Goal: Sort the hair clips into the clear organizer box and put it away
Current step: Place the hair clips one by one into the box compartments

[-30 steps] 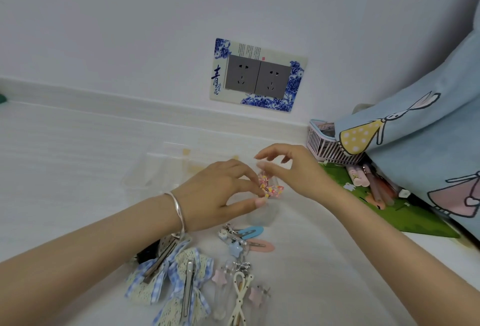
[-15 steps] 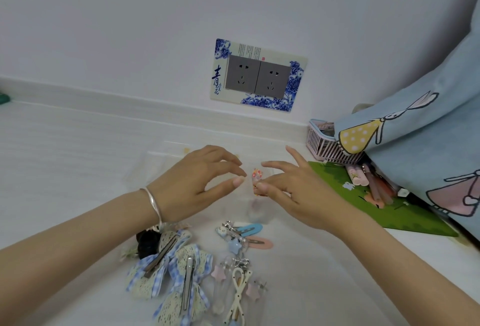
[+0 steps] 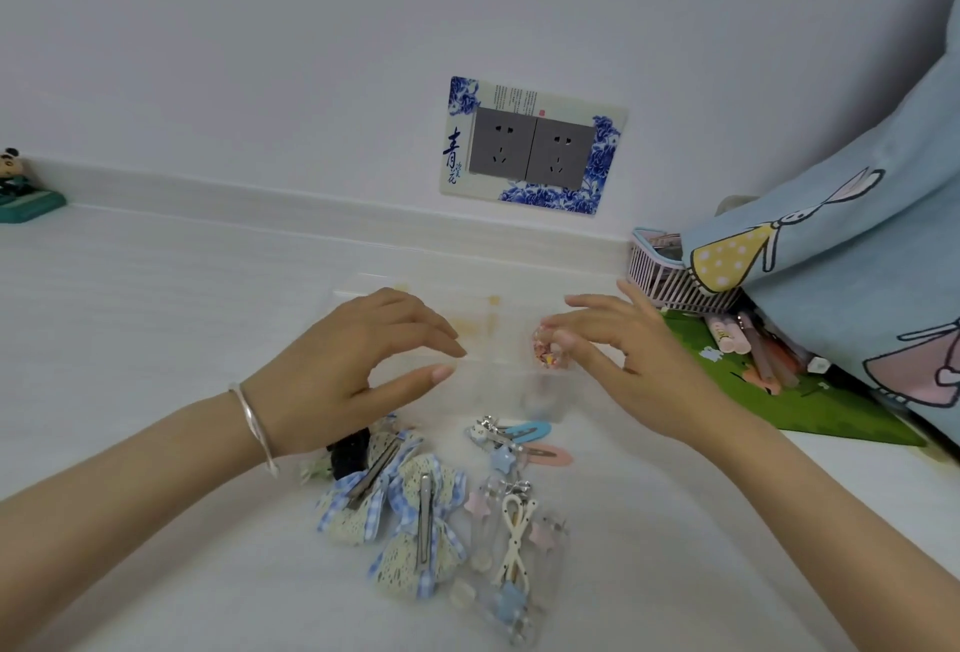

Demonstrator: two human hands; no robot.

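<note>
Right grip [image 3: 634, 365] alone now pinches the small speckled clip [image 3: 546, 355] between thumb and fingertips, just over the right end of the clear organizer box [image 3: 498, 383], which sits mid-worktop toward the back edge. Left grip [image 3: 358, 365], which shared that clip a second ago, has let go and drawn aside, fingers loosely spread, holding nothing. I'd judge the drop is close; the pile of clips [image 3: 441, 521] by the near edge is still unsorted.
</note>
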